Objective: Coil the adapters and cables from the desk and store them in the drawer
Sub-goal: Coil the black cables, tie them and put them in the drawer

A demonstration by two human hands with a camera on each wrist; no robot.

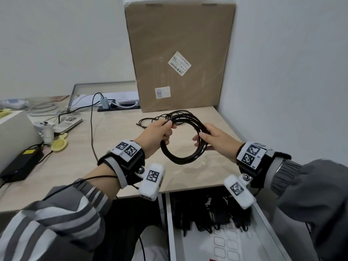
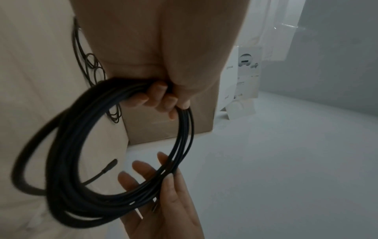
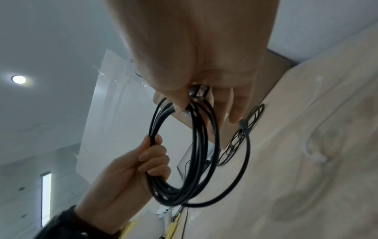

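A black cable coil (image 1: 180,160) hangs in the air over the desk's front right corner. My left hand (image 1: 167,132) grips its left side, fingers curled round the bundled strands (image 2: 161,97). My right hand (image 1: 200,140) pinches the coil's right side between thumb and fingers (image 2: 167,182). In the right wrist view a loose outer loop (image 3: 248,153) with a plug end (image 3: 242,124) swings free of the bundle. A thinner black cable (image 1: 148,121) lies loosely looped on the desk behind the hands. Below the desk edge the white drawer (image 1: 170,232) stands open with black adapters (image 1: 216,213) inside.
A tall cardboard box (image 1: 178,57) leans against the wall at the back right. At the left are a black power brick (image 1: 20,164), a white game controller (image 1: 45,129), a power strip (image 1: 118,107) and grey cables. The wall bounds the desk on the right.
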